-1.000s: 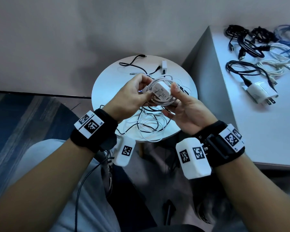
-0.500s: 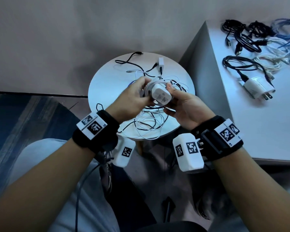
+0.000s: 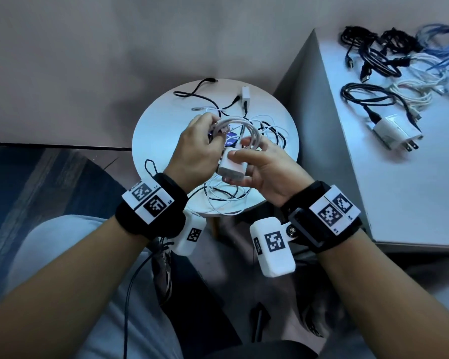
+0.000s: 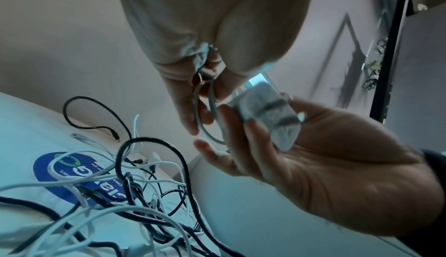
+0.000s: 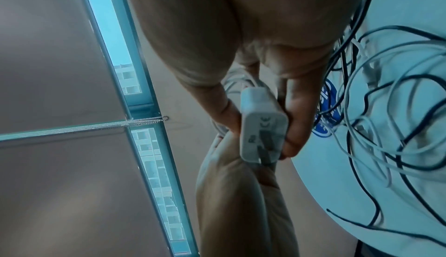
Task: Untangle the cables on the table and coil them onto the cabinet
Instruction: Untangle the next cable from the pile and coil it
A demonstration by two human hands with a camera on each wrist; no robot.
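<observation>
A white charger adapter [image 3: 230, 165] with its white cable coiled in loops [image 3: 240, 126] hangs between both hands above the round table [image 3: 161, 120]. My right hand [image 3: 240, 167] grips the adapter [image 5: 263, 125] between thumb and fingers. My left hand [image 3: 214, 130] pinches the coil's left end, where the cable [image 4: 205, 81] runs through its fingers. A tangle of black and white cables [image 4: 125, 194] lies on the table under the hands. To the right, the grey cabinet [image 3: 389, 193] carries several coiled cables [image 3: 373, 58] and another white plug adapter [image 3: 392, 130].
A small white adapter [image 3: 245, 94] and a loose black cable [image 3: 192, 93] lie at the table's far side. A blue round sticker [image 4: 60, 169] shows under the tangle. The cabinet's near part is bare. My knees and a dangling black wire [image 3: 130, 294] are below.
The adapter has come down out of the coil's middle into my right hand's fingers. The loops now stretch between both hands, with the left hand holding their far left end.
</observation>
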